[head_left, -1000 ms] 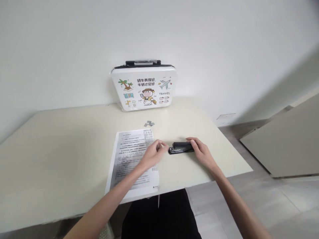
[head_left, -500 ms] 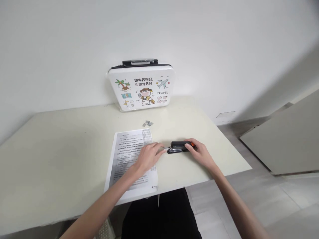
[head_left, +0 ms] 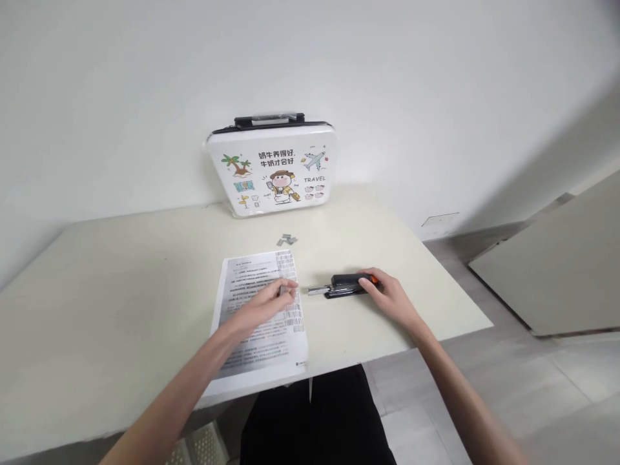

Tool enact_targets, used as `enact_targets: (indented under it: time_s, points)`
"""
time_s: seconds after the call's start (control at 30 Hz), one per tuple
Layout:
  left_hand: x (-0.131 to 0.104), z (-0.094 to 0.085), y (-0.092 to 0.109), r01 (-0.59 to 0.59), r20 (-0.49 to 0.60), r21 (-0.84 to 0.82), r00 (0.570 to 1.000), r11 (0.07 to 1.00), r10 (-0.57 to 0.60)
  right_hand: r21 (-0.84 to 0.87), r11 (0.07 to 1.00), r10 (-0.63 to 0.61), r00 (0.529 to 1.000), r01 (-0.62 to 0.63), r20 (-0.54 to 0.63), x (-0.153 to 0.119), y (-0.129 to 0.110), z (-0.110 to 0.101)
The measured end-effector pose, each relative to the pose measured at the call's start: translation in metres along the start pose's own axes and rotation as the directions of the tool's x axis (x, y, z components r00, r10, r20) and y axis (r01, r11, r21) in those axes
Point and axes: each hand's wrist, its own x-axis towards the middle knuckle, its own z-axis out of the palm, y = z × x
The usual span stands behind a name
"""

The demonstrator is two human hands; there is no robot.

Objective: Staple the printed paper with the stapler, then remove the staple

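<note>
A black stapler [head_left: 345, 280] with an orange part at its back end lies on the table, and my right hand [head_left: 387, 294] is wrapped round that back end. Its metal staple tray [head_left: 318, 290] sticks out of the front, to the left. My left hand [head_left: 271, 303] hovers over the printed sheets [head_left: 259, 349], just left of the tray and apart from it. Its fingers are slightly curled and apart, with nothing visible in them. Behind the sheets lies a small heap of grey staple strips [head_left: 287, 239].
A white case [head_left: 276, 174] with cartoon prints and a black handle stands at the back, against the wall. The pale table [head_left: 121, 310] has its front edge close to my lap. A pale panel [head_left: 552, 271] stands on the floor at the right.
My left hand has let go of the staple tray and moved left over the sheets. The tray's protruding front now shows. My right hand has stayed on the stapler.
</note>
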Motion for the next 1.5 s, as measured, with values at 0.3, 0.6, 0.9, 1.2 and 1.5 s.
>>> enact_targets:
  time_s: [0.3, 0.6, 0.9, 1.2, 1.5]
  points:
    - [-0.016, -0.013, 0.008, 0.028, 0.229, -0.362, 0.972, 0.932, 0.060, -0.009, 1.000, -0.004, 1.000, 0.004, 0.001, 0.000, 0.003, 0.000]
    - [-0.015, -0.011, 0.017, -0.035, 0.154, -0.249, 0.985, 0.968, 0.075, -0.016, 1.000, 0.000, 1.000, 0.000, 0.007, 0.000, 0.005, 0.000]
    - [-0.017, 0.022, 0.027, -0.015, 0.067, -0.668, 0.994, 0.744, 0.080, -0.213, 0.858, -0.494, 0.865, 0.468, -0.087, -0.020, -0.064, 0.023]
    - [-0.031, 0.069, 0.046, -0.172, -0.167, -0.792, 0.984, 0.586, 0.062, -0.146, 0.898, -0.436, 0.884, 0.415, -0.167, -0.031, -0.115, 0.077]
    - [-0.042, 0.047, 0.029, -0.396, -0.324, 0.141, 0.847, 0.907, 0.420, 0.123, 0.955, -0.253, 0.956, 0.272, -0.148, -0.032, -0.112, 0.063]
